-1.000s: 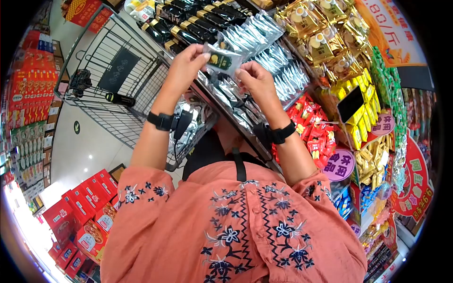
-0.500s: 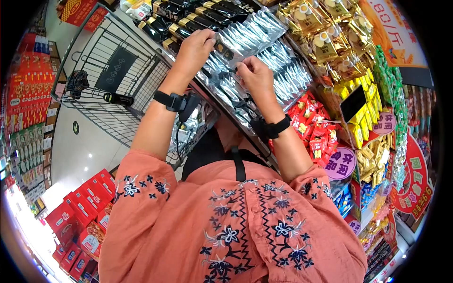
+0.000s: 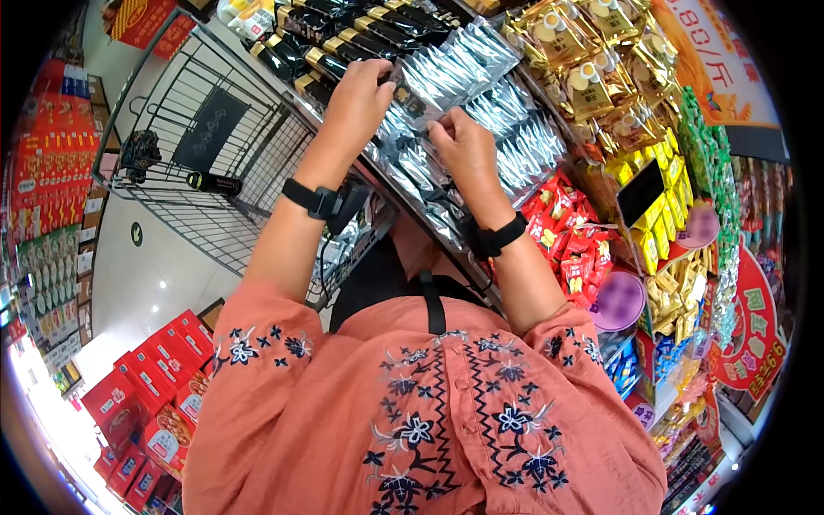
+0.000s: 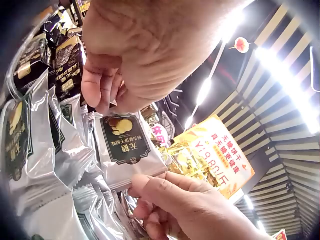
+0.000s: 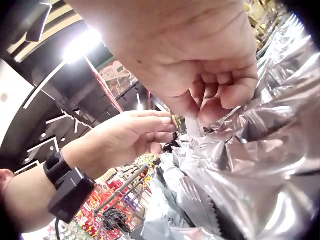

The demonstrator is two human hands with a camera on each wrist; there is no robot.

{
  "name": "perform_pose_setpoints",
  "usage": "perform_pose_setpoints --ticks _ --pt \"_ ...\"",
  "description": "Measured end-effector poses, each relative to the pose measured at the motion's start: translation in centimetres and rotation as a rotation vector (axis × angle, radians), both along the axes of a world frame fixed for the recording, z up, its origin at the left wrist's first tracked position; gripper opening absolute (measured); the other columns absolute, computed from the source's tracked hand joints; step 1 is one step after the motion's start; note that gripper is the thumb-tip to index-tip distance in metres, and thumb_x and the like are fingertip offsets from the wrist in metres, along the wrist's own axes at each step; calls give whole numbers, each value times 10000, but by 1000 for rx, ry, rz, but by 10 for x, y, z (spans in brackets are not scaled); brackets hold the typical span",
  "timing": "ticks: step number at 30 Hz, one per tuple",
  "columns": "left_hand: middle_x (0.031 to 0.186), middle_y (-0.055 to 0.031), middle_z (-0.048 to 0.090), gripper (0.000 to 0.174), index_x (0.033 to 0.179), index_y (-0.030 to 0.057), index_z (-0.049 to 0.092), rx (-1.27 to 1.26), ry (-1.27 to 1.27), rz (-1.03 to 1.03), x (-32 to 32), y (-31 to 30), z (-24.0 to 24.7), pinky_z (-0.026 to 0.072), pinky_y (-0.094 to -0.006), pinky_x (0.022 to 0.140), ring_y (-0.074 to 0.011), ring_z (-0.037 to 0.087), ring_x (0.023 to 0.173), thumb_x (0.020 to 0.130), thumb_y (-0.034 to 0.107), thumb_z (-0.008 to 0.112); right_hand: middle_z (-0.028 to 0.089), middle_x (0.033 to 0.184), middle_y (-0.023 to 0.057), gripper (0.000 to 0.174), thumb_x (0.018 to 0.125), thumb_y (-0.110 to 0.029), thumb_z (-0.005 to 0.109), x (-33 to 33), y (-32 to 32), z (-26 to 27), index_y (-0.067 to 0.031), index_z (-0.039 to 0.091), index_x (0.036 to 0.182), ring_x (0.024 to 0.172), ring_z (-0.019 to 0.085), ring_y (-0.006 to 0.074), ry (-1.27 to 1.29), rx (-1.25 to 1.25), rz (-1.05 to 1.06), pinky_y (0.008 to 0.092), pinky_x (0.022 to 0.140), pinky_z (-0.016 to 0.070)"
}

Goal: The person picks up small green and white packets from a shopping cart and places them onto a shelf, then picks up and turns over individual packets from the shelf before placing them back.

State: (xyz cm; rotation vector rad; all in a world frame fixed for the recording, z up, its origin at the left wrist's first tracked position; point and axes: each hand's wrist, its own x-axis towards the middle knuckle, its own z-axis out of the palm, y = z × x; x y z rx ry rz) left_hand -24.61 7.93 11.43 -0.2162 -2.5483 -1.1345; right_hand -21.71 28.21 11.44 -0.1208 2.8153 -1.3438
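Note:
A silver biscuit packet with a dark green label and a picture of round biscuits is stretched between both hands, close over rows of similar silver packets. My left hand pinches one end of it, fingers bent at the packet's edge in the left wrist view. At the opposite end, my right hand grips the packet's edge between thumb and curled fingers. In the head view, the hands partly hide the packet.
To the left stands a wire shopping cart with a dark bottle inside. Black-and-gold packets lie beyond the left hand. Red packets, gold packets and a dark-screened tablet are to the right.
Both hands have lowered the packet toward the rows of silver packets, the left hand moving forward. The label, plainly seen a second ago from above, is now turned partly away.

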Motion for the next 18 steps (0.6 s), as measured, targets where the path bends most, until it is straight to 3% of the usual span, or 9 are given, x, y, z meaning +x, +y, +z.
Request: perform_pose_setpoints --ticks 3,4,7,14,18 --pt "1165 -160 618 441 1282 15 595 140 -143 64 21 10 25 544 -343 812 -234 661 878 886 133 749 688 732 179 246 888 -285 717 2 1 5 -46 659 878 696 680 382 -14 -29 -12 457 618 515" --pt "1206 -157 595 538 1322 15 561 126 -162 42 25 11 27 550 -333 798 -206 658 876 861 172 791 688 732 180 246 889 -286 718 3 0 7 -47 661 879 698 681 382 -24 -41 -19 457 616 514" --pt "1192 -156 598 583 1337 11 543 5 -121 17 32 21 23 555 -339 778 -209 659 883 850 190 807 691 738 184 244 895 -282 717 1 2 5 -46 661 878 702 682 386 -14 -55 -5 461 617 514" --pt "1161 -165 613 574 1285 15 529 -93 -92 64 32 29 14 562 -408 820 -325 668 1010 844 245 816 693 740 180 245 907 -284 708 0 -1 6 -45 662 880 701 677 395 92 19 -19 468 615 510" --pt "1158 -171 615 563 1277 15 535 -122 -104 77 34 31 19 557 -429 842 -350 660 1044 847 252 810 694 743 182 242 906 -283 709 -3 0 3 -46 668 884 706 679 397 102 41 -11 470 617 513"
